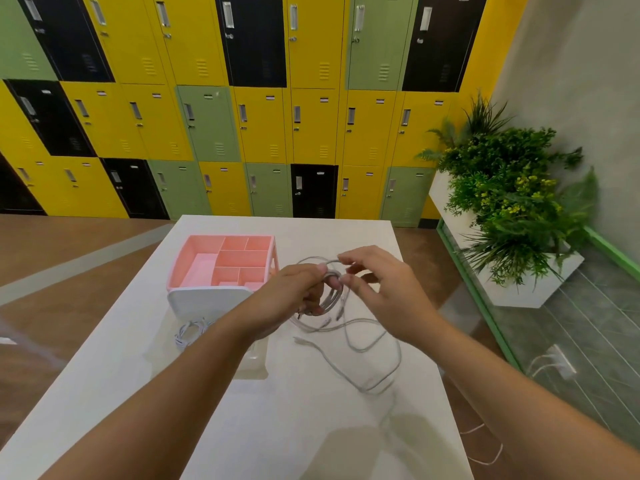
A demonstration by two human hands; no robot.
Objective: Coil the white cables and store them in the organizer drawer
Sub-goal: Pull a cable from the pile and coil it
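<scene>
Your left hand [294, 292] clenches the cable coil [331, 298] so loops don't spring apart — right hand [384, 296] pinches the top loop [318, 260], probably to lay on slack from the loose tail [377, 374].

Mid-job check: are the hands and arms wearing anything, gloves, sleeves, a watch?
Nothing worn shows. Left hand and right hand are ungloved, no ring or watch visible; left forearm and right forearm are bare to the frame edge, no sleeve showing.
</scene>
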